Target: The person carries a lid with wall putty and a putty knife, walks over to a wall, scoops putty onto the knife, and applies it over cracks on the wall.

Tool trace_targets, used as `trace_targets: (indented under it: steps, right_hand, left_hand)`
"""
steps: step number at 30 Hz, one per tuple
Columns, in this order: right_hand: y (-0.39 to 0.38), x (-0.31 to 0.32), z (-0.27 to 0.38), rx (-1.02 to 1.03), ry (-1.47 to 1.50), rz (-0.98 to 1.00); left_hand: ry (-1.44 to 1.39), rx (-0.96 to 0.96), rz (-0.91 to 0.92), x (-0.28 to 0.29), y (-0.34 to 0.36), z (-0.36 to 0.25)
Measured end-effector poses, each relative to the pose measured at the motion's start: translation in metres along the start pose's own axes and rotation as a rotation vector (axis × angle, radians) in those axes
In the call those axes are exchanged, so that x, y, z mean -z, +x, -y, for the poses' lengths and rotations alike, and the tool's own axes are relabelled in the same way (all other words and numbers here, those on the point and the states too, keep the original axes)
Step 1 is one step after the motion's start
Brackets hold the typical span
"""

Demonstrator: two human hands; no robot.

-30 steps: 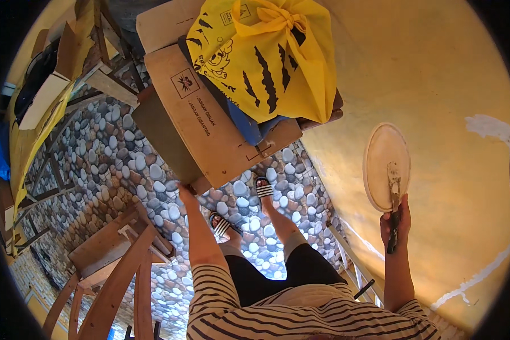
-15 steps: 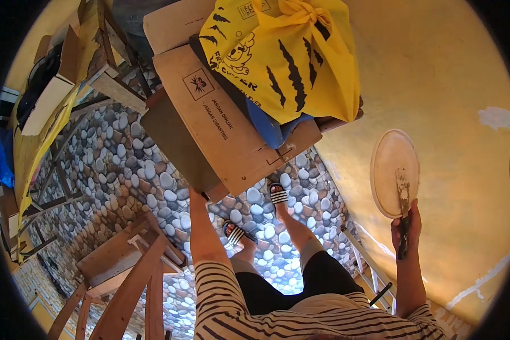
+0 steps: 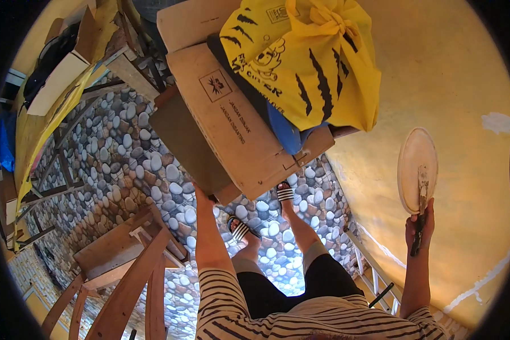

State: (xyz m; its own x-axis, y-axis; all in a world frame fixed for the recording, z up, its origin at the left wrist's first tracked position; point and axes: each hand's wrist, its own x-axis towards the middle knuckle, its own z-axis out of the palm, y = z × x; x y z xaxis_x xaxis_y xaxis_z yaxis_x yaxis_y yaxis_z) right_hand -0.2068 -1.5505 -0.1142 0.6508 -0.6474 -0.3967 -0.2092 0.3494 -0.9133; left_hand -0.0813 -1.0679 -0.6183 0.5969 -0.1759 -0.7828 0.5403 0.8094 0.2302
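Pale, flat, oval-looking plate (image 3: 409, 170) with a thin raised rim is up in front of the yellow wall (image 3: 459, 73), on the person's right. Its face is a soft cream colour and looks a bit dusty. A scraper with a dark handle and a flat blade (image 3: 423, 184) lies against it. The blade has whitish smears, its tip is near the plate's middle, and its handle pokes out past the near edge. The right hand (image 3: 427, 224) is closed around the handle and the plate's near edge. The left hand (image 3: 204, 196) is at the near corner of a dark brown flat board (image 3: 184, 136); I cannot tell if it grips. Over the board is a brown cardboard box (image 3: 232, 124) with black printed words and a square picture. On its far right part sits a knotted yellow bag (image 3: 306, 62) with black claw marks, a cartoon animal and black letters.
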Motion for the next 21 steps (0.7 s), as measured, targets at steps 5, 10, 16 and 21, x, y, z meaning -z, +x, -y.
trace_targets:
  steps: [5, 10, 16, 21]
  right_hand:
    - [-0.005, -0.009, -0.004, 0.019, 0.004, -0.026]
    - [-0.012, -0.028, -0.003, 0.041, 0.018, -0.066]
    - [-0.007, -0.024, -0.012, -0.014, -0.079, 0.056]
    - [-0.013, -0.062, -0.018, -0.033, -0.030, -0.054]
  left_hand:
    - [-0.018, 0.024, -0.120, 0.030, -0.045, -0.001]
    - [-0.130, 0.000, -0.281, 0.097, -0.080, 0.002]
    - [0.012, -0.133, -0.332, 0.203, -0.126, 0.017]
    - [-0.057, -0.166, -0.475, 0.248, -0.173, 0.001]
